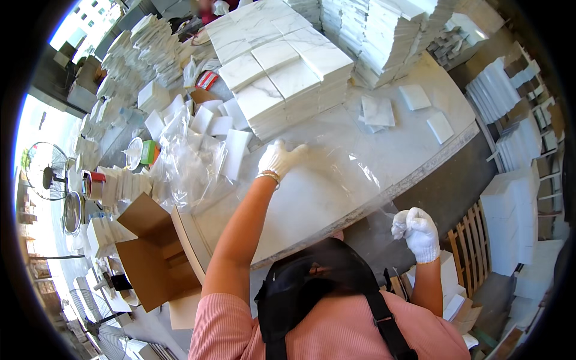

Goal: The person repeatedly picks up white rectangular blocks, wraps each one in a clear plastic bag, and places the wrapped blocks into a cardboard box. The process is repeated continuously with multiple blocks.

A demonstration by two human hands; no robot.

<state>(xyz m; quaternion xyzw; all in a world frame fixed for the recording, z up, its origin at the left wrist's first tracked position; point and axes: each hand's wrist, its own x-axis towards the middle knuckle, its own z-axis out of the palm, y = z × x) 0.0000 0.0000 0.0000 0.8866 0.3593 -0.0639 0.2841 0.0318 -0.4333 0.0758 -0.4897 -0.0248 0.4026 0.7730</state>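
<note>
White knit gloves cover both hands. My left hand [282,159] lies on the worktable [294,207], just in front of the stacked marble tiles [282,66], its thumb stretched out to the side. Beside it, a thin clear plastic sheet [360,171] spreads over the tabletop, showing mostly by its glare. Past the table's front edge, my right hand [420,234] is raised and closed on clear plastic that trails back toward the table. Whether this is the same piece as the sheet I cannot tell. A crumpled heap of clear plastic bags [189,162] sits left of my left hand.
An open cardboard box [159,255] stands at the table's left end. Loose tiles [378,111] lie on the far right of the tabletop. Tall tile stacks [384,36] rise behind. A wooden pallet [471,246] and white slabs [510,204] are at right, fans [48,174] at left.
</note>
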